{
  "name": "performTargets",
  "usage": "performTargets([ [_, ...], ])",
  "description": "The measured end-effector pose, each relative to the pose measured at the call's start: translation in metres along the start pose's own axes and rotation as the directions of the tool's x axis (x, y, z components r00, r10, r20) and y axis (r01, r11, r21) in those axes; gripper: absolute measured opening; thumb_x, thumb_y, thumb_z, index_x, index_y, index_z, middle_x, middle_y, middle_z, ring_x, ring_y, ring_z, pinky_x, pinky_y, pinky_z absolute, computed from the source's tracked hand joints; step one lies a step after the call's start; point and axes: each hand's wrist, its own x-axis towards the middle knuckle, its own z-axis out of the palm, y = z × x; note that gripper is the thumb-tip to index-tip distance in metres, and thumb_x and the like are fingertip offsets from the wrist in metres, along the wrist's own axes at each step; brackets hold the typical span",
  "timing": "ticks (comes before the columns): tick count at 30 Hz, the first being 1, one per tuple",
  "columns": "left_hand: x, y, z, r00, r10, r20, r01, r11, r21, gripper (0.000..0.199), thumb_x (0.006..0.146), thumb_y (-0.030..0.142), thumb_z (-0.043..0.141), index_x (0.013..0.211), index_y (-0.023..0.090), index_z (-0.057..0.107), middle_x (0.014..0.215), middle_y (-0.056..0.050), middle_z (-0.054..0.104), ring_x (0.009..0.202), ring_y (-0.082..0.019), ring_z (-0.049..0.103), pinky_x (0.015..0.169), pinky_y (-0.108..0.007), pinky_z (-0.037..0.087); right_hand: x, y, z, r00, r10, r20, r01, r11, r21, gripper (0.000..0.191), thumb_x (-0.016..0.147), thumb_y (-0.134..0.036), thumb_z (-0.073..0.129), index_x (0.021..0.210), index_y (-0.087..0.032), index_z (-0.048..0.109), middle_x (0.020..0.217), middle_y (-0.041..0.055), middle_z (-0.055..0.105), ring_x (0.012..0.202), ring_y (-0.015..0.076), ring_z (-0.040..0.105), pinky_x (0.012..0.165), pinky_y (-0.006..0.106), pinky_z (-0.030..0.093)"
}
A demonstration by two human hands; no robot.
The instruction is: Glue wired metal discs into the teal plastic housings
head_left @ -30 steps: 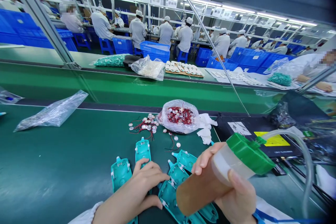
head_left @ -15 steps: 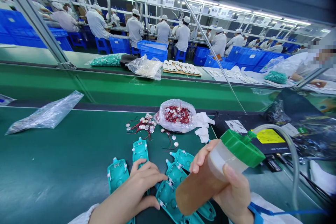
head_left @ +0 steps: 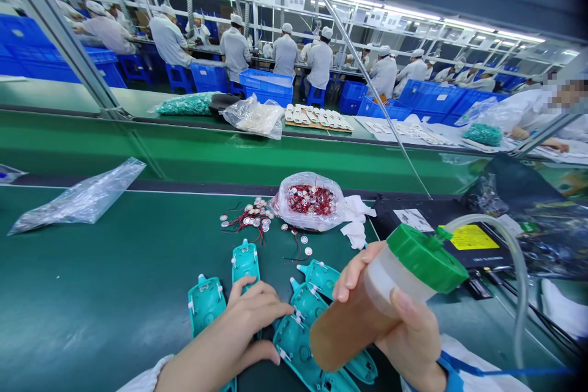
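Observation:
My right hand [head_left: 399,318] grips a tilted bottle [head_left: 353,321] of brown liquid, its green screw cap [head_left: 427,257] up and to the right. A clear tube [head_left: 517,263] curves from the cap down the right side. The bottle's base hangs over several teal plastic housing halves [head_left: 294,334], hollow side up with small white clips, and covers part of them. My left hand [head_left: 250,318] lies over the left ones, fingers apart. Its index fingertip and thumb reach the edge of the middle half. Another teal half [head_left: 204,303] lies left of that hand.
Beyond the halves are loose discs with red and black wires [head_left: 252,217] and a plastic bag of more [head_left: 312,202]. A black box with a yellow label [head_left: 473,239] sits right, a clear bag [head_left: 82,199] left. Co-workers in white [head_left: 285,52] sit behind the raised shelf.
The bottle in my right hand has shifted very slightly to the right. My left hand and the teal housing halves stay where they were.

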Motion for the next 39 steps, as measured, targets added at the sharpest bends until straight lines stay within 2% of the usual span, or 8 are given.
performTargets([
  [8,-0.002,-0.004,0.003,0.999,0.038,-0.034,-0.038,0.999,0.008,0.040,0.082,0.042,0.065,0.121,0.036,0.057,0.103,0.001,0.068,0.106,-0.022,0.057,0.112,-0.048,0.019,0.002,0.003,0.002,1.000,-0.014,-0.011,0.014,1.000,0.001,0.026,0.068,-0.049,0.067,0.083,-0.028,0.061,0.061,-0.0007,0.063,0.049,0.0199,0.058,0.045,0.031,0.049],
  [13,-0.001,-0.005,0.004,1.000,0.027,0.001,-0.027,0.999,0.028,0.040,0.083,0.044,0.062,0.122,0.036,0.056,0.104,0.000,0.067,0.108,-0.023,0.055,0.112,-0.052,0.016,0.004,0.004,0.001,1.000,-0.013,-0.015,0.013,1.000,0.011,0.025,0.068,-0.048,0.066,0.083,-0.028,0.060,0.061,-0.0009,0.063,0.049,0.0197,0.058,0.045,0.031,0.048],
  [21,-0.002,-0.006,0.005,0.998,0.059,-0.030,-0.058,0.998,0.015,0.037,0.084,0.043,0.062,0.119,0.035,0.057,0.101,0.000,0.067,0.105,-0.022,0.055,0.111,-0.049,0.016,0.000,0.001,0.003,0.998,0.006,0.059,-0.007,1.000,0.009,0.032,0.071,-0.051,0.066,0.086,-0.024,0.057,0.064,0.0007,0.062,0.052,0.0177,0.058,0.048,0.029,0.048],
  [27,0.000,-0.006,0.006,0.998,0.057,-0.025,-0.056,0.998,0.033,0.039,0.083,0.042,0.064,0.121,0.037,0.057,0.099,0.001,0.067,0.104,-0.022,0.055,0.110,-0.048,0.017,-0.001,0.003,0.003,0.993,-0.056,0.106,0.060,0.997,-0.043,0.027,0.078,-0.048,0.062,0.091,-0.026,0.054,0.067,-0.0005,0.062,0.054,0.0158,0.058,0.051,0.027,0.048],
  [32,-0.001,-0.006,0.007,0.993,0.103,-0.063,-0.101,0.994,0.033,0.039,0.084,0.041,0.064,0.122,0.038,0.056,0.094,0.002,0.068,0.101,-0.020,0.056,0.107,-0.043,0.022,-0.005,0.003,0.002,0.980,-0.092,0.175,0.104,0.993,-0.056,0.030,0.080,-0.048,0.060,0.098,-0.025,0.053,0.072,0.0017,0.062,0.058,0.0181,0.059,0.053,0.031,0.049],
  [35,-0.001,-0.004,0.005,0.995,0.090,-0.046,-0.088,0.995,0.038,0.039,0.084,0.042,0.061,0.123,0.038,0.056,0.096,0.002,0.068,0.103,-0.021,0.056,0.107,-0.044,0.022,-0.008,0.001,0.002,0.966,-0.087,0.242,0.105,0.993,-0.060,0.031,0.078,-0.046,0.062,0.100,-0.026,0.053,0.074,0.0022,0.062,0.059,0.0193,0.059,0.055,0.034,0.049],
  [39,0.000,-0.001,0.003,0.998,0.056,-0.019,-0.055,0.997,0.052,0.038,0.084,0.044,0.059,0.122,0.037,0.056,0.097,0.001,0.068,0.103,-0.023,0.056,0.108,-0.049,0.020,-0.008,-0.004,0.005,0.961,-0.096,0.259,0.114,0.992,-0.057,0.031,0.074,-0.046,0.064,0.096,-0.027,0.054,0.072,0.0009,0.061,0.057,0.0191,0.058,0.052,0.033,0.047],
])
